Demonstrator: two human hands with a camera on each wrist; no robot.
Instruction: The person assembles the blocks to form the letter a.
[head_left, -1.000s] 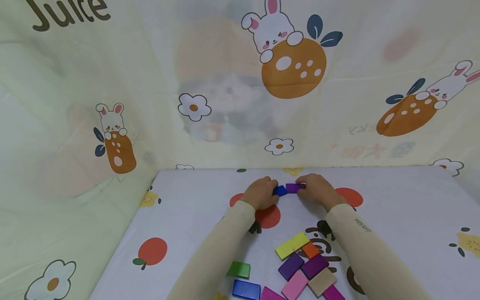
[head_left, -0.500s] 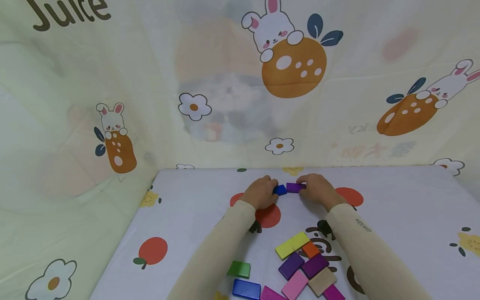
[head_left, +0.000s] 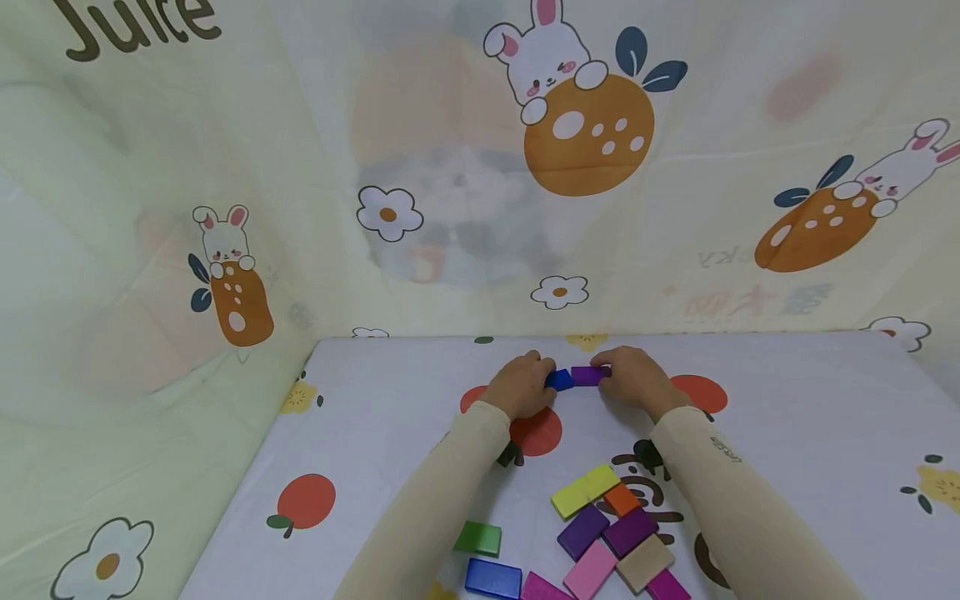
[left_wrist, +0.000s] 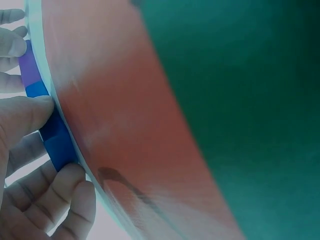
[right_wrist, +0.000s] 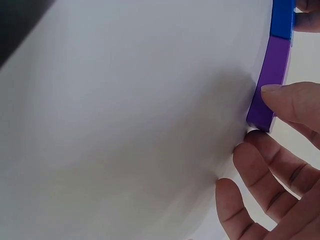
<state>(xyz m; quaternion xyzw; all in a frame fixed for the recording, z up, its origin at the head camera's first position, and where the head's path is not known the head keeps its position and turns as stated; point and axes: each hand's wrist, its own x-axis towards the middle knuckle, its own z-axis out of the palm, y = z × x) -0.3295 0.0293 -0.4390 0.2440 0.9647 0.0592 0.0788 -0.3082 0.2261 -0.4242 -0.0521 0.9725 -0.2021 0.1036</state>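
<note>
Near the far side of the table, a blue block (head_left: 559,381) and a purple block (head_left: 590,377) lie end to end on the cloth. My left hand (head_left: 521,387) grips the blue one from the left, thumb on its near side and fingers behind and at its end. In the left wrist view an edge line crosses the blue block (left_wrist: 59,145) below the thumb. From the other side my right hand (head_left: 635,382) pinches the purple block between thumb and fingers. The right wrist view shows its blue neighbour (right_wrist: 282,20) meeting the end of the purple block (right_wrist: 270,75).
Closer to me lies a loose group of coloured blocks, among them a yellow block (head_left: 585,492), a pink block (head_left: 589,570) and a tan block (head_left: 644,563). A green block (head_left: 478,539) and another blue block (head_left: 492,577) sit left of them. A printed curtain (head_left: 450,250) stands behind the table.
</note>
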